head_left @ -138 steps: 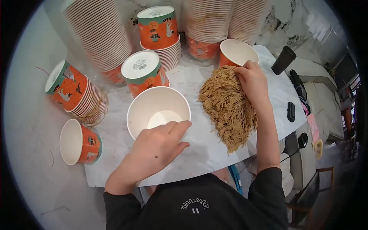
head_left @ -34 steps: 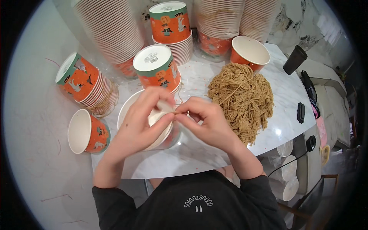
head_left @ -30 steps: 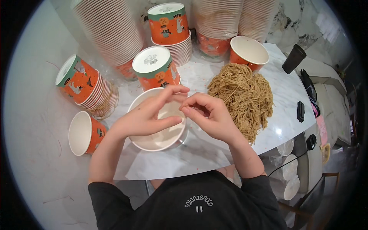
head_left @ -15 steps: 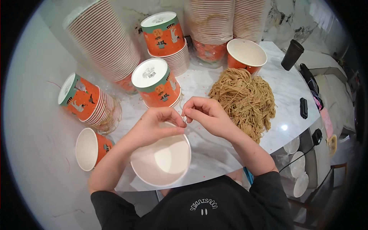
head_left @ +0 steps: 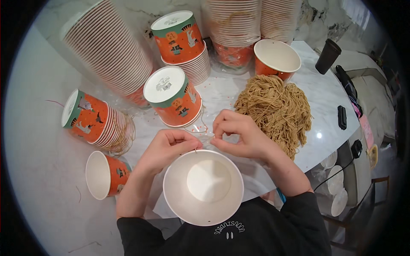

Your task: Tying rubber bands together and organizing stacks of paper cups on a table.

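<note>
A white-lined paper bucket [head_left: 179, 192] stands at the near table edge against my shirt, its mouth facing up. A small dark hole shows near its nearest rim. At its far rim, my left hand [head_left: 171, 147] pinches a thin cord, a short bit of which hangs over the rim. Just to the right, my right hand [head_left: 239, 134] has thumb and forefinger closed on what looks like the same pale, thin cord, blurred between the hands. A big heap of tan cords [head_left: 277, 111] lies beyond my right hand. An upturned orange and green bucket [head_left: 177, 106] stands ahead.
Tall bucket stacks [head_left: 111, 51] in clear plastic line the back. At left lie a nested stack [head_left: 92, 121] with cords hanging on it and a single bucket [head_left: 117, 175]. A bucket [head_left: 273, 57] stands behind the heap. At right are a black cup [head_left: 328, 56] and a small black object [head_left: 342, 117].
The bucket has moved right and turned more upright, so its inside shows fully. My hands have drawn slightly apart, the left now at the rim.
</note>
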Demonstrator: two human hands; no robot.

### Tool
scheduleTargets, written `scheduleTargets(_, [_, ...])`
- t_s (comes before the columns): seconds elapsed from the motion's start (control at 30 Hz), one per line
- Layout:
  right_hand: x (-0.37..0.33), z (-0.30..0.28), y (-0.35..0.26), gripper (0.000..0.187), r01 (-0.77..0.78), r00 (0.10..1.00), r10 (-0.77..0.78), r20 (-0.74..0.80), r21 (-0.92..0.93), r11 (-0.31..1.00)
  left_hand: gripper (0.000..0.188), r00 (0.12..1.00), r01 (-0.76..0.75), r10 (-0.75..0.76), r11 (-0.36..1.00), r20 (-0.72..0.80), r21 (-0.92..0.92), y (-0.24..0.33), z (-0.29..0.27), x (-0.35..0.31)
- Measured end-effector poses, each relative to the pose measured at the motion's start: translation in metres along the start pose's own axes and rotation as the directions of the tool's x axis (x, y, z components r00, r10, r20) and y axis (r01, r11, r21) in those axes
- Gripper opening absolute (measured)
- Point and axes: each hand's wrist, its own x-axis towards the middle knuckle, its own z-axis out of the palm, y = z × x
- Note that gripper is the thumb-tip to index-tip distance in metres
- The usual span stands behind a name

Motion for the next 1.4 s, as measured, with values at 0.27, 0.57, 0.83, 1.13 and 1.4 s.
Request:
scheduleTargets(0.27, [-0.005,0.0,0.002,0.036,0.436,0.875,-0.479,-0.07,-0.316,0.842,0.015,0.999,-0.018,0.008,0.954,-0.033,-0.3,-0.018,0.006,-0.002])
scheduleTargets(0.57, [0.007,0.014,0.008,0.03,0.294,0.947,-0.308,-0.086,-0.144,0.945,0.013,0.999,-0.028,0.036,0.97,0.027,-0.241,-0.024,0.02,-0.004])
scheduleTargets(0.83, [-0.001,0.014,0.011,0.014,-0.05,0.985,0.103,-0.139,0.341,0.939,0.015,0.995,-0.094,0.094,0.963,-0.01,-0.251,-0.035,0.021,-0.003])
scheduleTargets(1.13, [-0.001,0.024,0.001,0.01,-0.041,0.983,0.064,-0.173,0.13,0.991,0.018,0.952,-0.307,0.302,0.928,-0.058,-0.211,-0.051,0.018,0.012])
scheduleTargets(1.4, [-0.001,0.016,-0.001,0.011,-0.006,0.992,0.017,-0.126,0.093,0.996,0.029,0.86,-0.492,0.495,0.869,-0.12,0.056,-0.019,0.026,0.02])
